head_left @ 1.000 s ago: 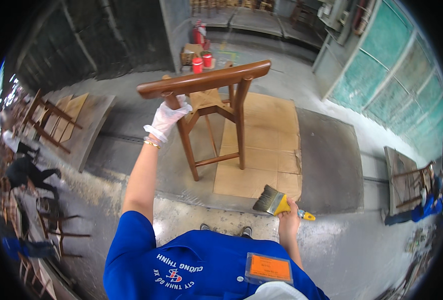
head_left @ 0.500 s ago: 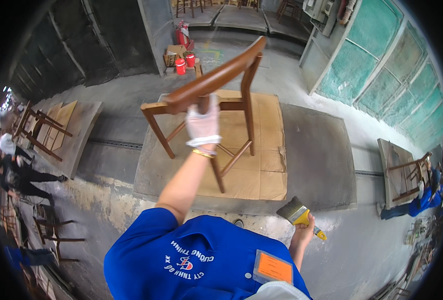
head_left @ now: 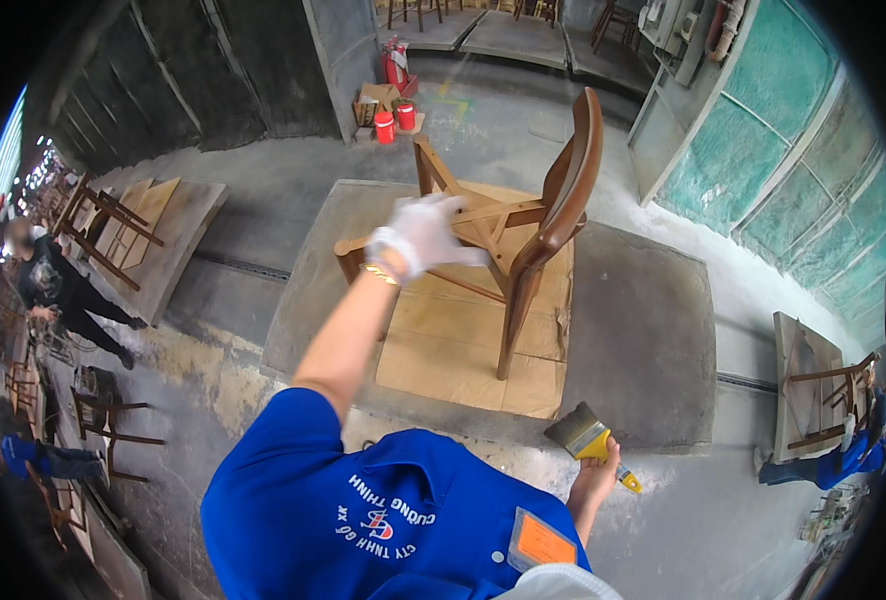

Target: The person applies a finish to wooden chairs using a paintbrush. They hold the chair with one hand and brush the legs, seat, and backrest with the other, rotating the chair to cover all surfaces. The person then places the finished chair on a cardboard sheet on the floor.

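A brown wooden chair [head_left: 575,190] stands in front of me, its curved backrest on the right and its seat frame bare, with crossing braces showing. My left hand [head_left: 425,235], in a white glove, reaches over the near left part of the seat frame. Its fingers are spread toward the braces; whether they touch the wood I cannot tell. My bare right hand [head_left: 597,470] is closed round the yellow handle of a wide paintbrush [head_left: 577,430] with dark bristles, held low and apart from the chair.
Under the chair, a cardboard sheet [head_left: 463,375] covers part of a grey platform [head_left: 648,340]. More chairs stand on platforms at left [head_left: 178,245] and right [head_left: 788,400], with people near them. Red buckets [head_left: 384,127] and a fire extinguisher [head_left: 395,65] stand at the back.
The chair has turned, so its backrest moved from across the front to the right side. My left hand has let go of the backrest and opened. The brush stays in my right hand.
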